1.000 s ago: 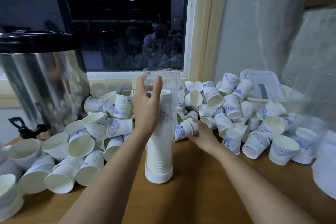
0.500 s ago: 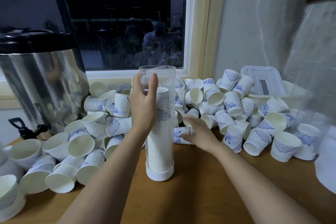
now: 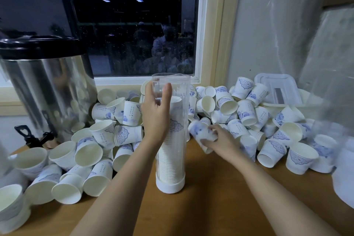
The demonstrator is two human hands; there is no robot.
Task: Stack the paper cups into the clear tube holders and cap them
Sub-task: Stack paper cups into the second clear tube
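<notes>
A clear tube holder stands upright on a white base cap in the middle of the wooden table. A tall stack of white paper cups fills most of it. My left hand grips the tube near its top. Just right of the tube, my right hand holds a white paper cup with blue print, tilted and blurred, a little above the table. Loose paper cups lie heaped behind and on both sides.
A steel drinks urn with a black lid and tap stands at the left. A white plastic box lid rests behind the cups at the right. A clear plastic container sits at the right edge. A dark window is behind.
My right hand has closed on a cup from the pile and lifted it off the table toward me. My left hand stays on the tube.
</notes>
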